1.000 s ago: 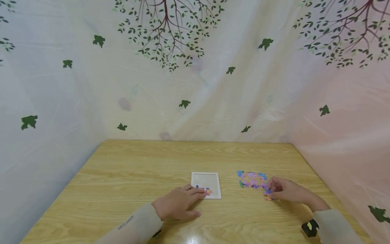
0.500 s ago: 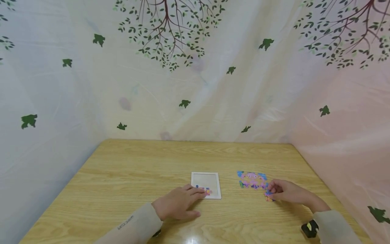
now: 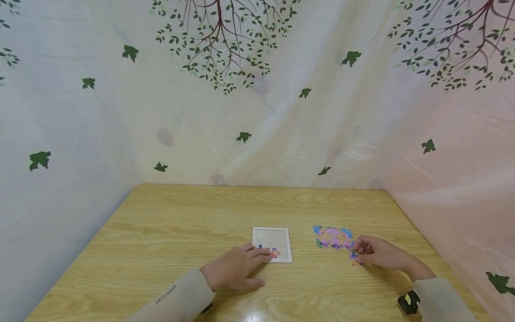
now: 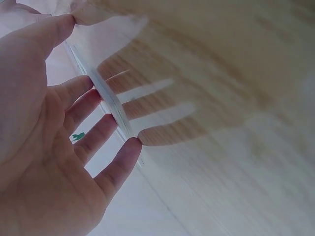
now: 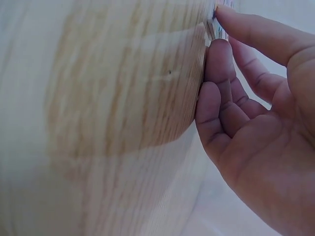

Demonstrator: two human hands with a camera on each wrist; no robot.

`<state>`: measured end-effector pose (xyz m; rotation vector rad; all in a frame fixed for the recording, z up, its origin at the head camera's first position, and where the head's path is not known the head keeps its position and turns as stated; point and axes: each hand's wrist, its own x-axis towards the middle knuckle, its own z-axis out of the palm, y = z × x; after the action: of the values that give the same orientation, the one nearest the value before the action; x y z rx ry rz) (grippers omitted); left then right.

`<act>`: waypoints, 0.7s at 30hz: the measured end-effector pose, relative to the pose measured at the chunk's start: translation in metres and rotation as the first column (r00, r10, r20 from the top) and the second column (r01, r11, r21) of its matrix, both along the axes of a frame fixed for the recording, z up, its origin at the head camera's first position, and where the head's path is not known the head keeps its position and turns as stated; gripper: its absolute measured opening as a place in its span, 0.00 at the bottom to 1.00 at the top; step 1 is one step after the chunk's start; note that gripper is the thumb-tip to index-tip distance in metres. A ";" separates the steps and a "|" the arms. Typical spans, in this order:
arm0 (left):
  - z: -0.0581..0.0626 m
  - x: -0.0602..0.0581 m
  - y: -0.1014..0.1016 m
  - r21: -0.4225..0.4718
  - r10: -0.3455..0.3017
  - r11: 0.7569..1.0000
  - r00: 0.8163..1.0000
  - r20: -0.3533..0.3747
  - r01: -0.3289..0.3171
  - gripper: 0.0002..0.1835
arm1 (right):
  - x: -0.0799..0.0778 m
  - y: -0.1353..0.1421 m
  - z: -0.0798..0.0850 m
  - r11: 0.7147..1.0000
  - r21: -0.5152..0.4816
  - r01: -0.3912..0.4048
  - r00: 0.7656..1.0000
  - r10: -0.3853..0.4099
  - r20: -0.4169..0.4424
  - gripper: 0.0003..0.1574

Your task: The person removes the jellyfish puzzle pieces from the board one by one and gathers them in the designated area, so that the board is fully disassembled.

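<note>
A white puzzle tray (image 3: 289, 245) lies on the table, with colourful jigsaw pieces (image 3: 275, 253) along its near side. My left hand (image 3: 235, 269) rests across the tray's near left corner with its fingers extended, hiding part of those pieces. In the left wrist view, the fingertips meet the tray's edge (image 4: 110, 101). To the right lies a group of pink and blue jigsaw pieces (image 3: 334, 237). At its near right corner, my right hand (image 3: 378, 252) pinches a small colourful jigsaw piece (image 3: 354, 256) between thumb and curled fingers, low over the tabletop, partly hiding it.
Beneath everything is a light wood table (image 3: 193, 214), its far edge against a pale curtain (image 3: 193, 125) printed with leaves and branches. Similar curtain hangs at both sides. A small black device (image 3: 409, 302) sits at the right wrist.
The right hand has shifted slightly toward the near side, and less of the colourful piece at its fingertips shows. The left hand and the tray have stayed in place.
</note>
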<state>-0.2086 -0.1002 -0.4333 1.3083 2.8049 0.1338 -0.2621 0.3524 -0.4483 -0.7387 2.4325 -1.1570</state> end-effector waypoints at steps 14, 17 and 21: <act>0.000 -0.001 0.000 -0.004 0.008 1.000 0.999 0.036 -0.008 0.34 | -0.001 -0.015 0.012 1.000 0.016 0.008 1.000 -0.008 -0.029 0.10; -0.002 -0.002 0.000 -0.006 -0.002 1.000 0.999 0.032 0.002 0.34 | -0.004 -0.023 0.014 0.999 0.038 0.025 0.997 -0.022 -0.072 0.09; -0.003 -0.003 0.000 -0.009 -0.007 1.000 1.000 0.023 0.007 0.34 | -0.009 -0.037 0.018 0.998 0.051 0.029 0.993 -0.023 -0.120 0.07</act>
<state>-0.2114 -0.1005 -0.4363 1.3061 2.7781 0.1343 -0.2708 0.3155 -0.4305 -0.7828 2.5677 -1.0825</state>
